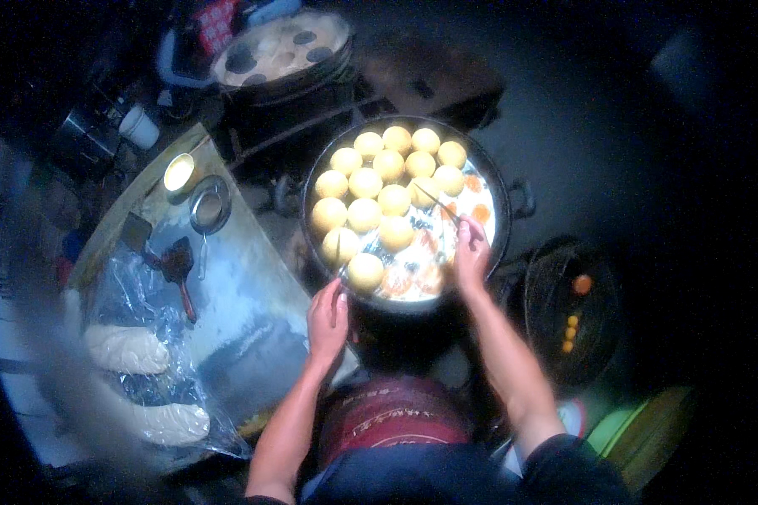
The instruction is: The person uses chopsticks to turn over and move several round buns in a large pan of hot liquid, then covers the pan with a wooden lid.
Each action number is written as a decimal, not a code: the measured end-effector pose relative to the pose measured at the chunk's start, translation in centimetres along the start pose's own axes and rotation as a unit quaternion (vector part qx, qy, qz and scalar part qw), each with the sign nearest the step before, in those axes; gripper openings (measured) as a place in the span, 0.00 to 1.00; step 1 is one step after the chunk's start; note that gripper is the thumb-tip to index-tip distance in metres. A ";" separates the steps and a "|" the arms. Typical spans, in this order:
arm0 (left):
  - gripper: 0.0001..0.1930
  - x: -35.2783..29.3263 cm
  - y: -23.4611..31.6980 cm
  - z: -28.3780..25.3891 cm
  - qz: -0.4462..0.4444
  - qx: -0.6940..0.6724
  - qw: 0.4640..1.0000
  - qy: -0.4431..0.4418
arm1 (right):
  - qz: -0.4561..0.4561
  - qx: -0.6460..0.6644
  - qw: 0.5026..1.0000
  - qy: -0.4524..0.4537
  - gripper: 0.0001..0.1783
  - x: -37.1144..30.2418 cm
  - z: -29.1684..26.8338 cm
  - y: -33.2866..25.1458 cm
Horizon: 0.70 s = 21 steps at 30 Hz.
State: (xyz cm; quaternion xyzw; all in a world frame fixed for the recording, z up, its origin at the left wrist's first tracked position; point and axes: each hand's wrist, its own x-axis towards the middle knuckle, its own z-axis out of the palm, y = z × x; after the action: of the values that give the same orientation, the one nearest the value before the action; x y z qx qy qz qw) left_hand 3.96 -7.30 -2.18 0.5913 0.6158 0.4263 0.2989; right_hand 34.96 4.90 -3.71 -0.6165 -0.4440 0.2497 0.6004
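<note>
A round black pan (504, 189) full of bubbling, pale frying oil stands in front of me. Several golden dough balls (388, 165) crowd its left and far parts. Flat orange pieces (480, 214) lie in the foam at the right and near side. My right hand (473, 248), over the pan's right side, is closed on a thin stick (436, 199), its tip against a ball. My left hand (328, 316) is at the near-left rim, fingers closed; a thin dark stick (338, 246) seems to run from it across a near-left ball.
A table on the left holds a strainer (210, 206), a yellow-lit bowl (178, 172), a red-handled tool (179, 265) and white dough (128, 349) in plastic. A dark basket (564, 295) with orange balls stands right. A red drum (396, 412) is right before me.
</note>
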 end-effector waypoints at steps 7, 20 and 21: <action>0.18 -0.1 -2.2 -0.9 0.031 -0.001 0.997 -0.068 | -0.149 -0.126 0.973 -0.124 0.09 -2.0 -0.3 -1.0; 0.17 1.1 -0.1 -0.4 0.046 0.069 0.988 -0.132 | -0.041 -0.066 0.991 -0.108 0.10 -0.9 -0.4 -1.1; 0.17 1.0 0.8 -0.7 0.043 0.064 0.988 -0.130 | -0.062 -0.051 0.992 -0.100 0.10 -0.9 -0.5 -1.3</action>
State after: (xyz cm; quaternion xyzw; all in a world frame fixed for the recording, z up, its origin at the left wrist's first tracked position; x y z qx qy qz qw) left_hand 3.60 -6.44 -0.99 0.6858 0.5713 0.3180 0.3196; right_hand 34.60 3.69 -2.63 -0.5893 -0.5514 0.2495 0.5351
